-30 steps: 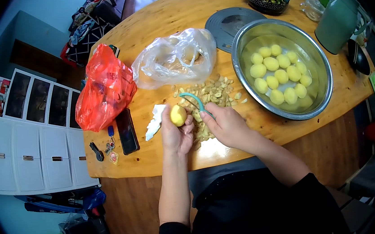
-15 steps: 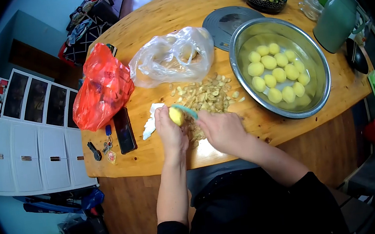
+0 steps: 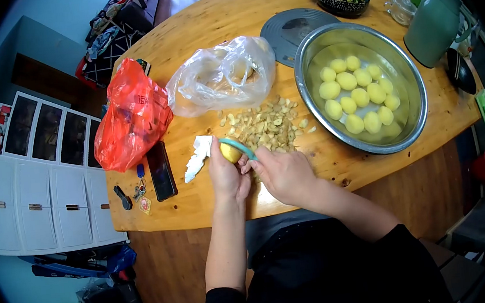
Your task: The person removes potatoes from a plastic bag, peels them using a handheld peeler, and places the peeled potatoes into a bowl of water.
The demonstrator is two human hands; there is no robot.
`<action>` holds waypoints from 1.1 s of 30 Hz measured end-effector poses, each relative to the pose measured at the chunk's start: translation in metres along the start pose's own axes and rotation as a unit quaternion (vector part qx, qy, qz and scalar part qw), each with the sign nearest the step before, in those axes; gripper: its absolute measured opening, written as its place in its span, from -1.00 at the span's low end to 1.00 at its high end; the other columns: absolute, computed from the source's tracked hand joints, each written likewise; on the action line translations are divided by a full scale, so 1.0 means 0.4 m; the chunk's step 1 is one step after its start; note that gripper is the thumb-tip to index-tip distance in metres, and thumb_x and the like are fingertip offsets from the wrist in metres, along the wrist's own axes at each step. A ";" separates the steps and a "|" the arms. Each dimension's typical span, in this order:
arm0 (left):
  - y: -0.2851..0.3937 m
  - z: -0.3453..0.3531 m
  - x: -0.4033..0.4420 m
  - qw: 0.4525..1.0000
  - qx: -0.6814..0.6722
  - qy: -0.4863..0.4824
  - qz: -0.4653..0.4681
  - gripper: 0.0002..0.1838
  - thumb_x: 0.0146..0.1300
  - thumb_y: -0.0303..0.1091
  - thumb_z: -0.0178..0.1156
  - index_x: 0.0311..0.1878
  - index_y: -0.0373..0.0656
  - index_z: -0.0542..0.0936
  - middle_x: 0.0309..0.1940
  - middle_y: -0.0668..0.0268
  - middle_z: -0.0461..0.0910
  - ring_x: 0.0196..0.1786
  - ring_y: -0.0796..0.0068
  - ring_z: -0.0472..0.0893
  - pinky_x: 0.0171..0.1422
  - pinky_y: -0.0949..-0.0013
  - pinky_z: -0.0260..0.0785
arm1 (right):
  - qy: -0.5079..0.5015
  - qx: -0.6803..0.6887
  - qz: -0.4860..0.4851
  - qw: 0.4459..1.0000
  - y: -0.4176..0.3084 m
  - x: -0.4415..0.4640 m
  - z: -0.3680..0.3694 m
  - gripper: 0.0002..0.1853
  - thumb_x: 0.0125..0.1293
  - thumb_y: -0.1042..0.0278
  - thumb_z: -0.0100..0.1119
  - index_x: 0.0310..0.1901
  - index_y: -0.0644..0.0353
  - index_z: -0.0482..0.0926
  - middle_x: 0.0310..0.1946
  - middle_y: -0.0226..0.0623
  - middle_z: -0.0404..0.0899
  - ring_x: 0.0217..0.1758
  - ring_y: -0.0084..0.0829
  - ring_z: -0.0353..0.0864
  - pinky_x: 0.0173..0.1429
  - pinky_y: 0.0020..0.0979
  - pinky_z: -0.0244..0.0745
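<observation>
A yellow potato (image 3: 230,152) is held in my left hand (image 3: 226,173), its thumb and fingers around it. My right hand (image 3: 285,173) grips a teal peeler (image 3: 238,146), whose head lies over the potato. Beneath and beyond my hands, peelings (image 3: 266,127) are heaped on the wooden table (image 3: 212,204). To the right stands a large metal basin (image 3: 424,112) of water with several peeled potatoes (image 3: 359,97) in it. A crumpled white tissue (image 3: 197,157) lies just left of my left hand.
Behind the peelings sits a clear plastic bag (image 3: 221,80) with potatoes inside. A red bag (image 3: 134,118), a phone (image 3: 161,171) and keys (image 3: 141,189) are at the left. Farther back are a grey round mat (image 3: 289,33), a black dish (image 3: 340,3) and a green jug (image 3: 434,31).
The peeler has moved against the potato from its earlier place above and right of it, and my right hand has come down and closer to my left. The view has shifted slightly.
</observation>
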State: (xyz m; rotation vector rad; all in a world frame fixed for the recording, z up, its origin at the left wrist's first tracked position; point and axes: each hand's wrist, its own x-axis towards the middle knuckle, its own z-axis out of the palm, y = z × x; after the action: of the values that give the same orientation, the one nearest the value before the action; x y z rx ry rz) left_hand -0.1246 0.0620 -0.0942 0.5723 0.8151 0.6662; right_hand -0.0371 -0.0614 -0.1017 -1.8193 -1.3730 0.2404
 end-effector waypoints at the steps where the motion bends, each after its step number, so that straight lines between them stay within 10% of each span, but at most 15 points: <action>1: -0.009 -0.003 0.006 1.000 0.005 0.005 0.016 -0.59 0.66 0.03 -0.10 -0.21 -0.08 0.46 -0.54 0.39 0.41 -0.60 0.60 0.34 -0.60 0.52 0.13 | 0.001 -0.002 -0.008 1.000 -0.002 -0.001 0.003 -0.78 0.55 0.19 0.06 -0.18 0.16 0.42 -0.52 -0.08 0.65 -0.46 0.06 0.68 -0.39 0.05 0.52; 33: -0.001 -0.032 0.007 0.978 0.113 -0.064 0.164 -0.73 0.65 -0.07 -0.10 -0.10 -0.03 0.43 -0.27 0.22 0.66 -0.51 0.54 0.45 -0.48 0.48 0.24 | -0.009 0.041 0.069 0.997 0.016 0.023 -0.040 -0.75 0.58 0.17 0.02 -0.17 0.18 0.41 -0.57 0.03 0.60 -0.45 0.20 0.63 -0.35 0.16 0.47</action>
State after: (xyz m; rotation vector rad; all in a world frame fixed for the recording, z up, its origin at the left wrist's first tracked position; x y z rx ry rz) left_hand -0.1333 0.0664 -0.1029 0.9600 0.6856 0.8344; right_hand -0.0198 -0.0616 -0.0931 -1.8502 -1.2322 0.3802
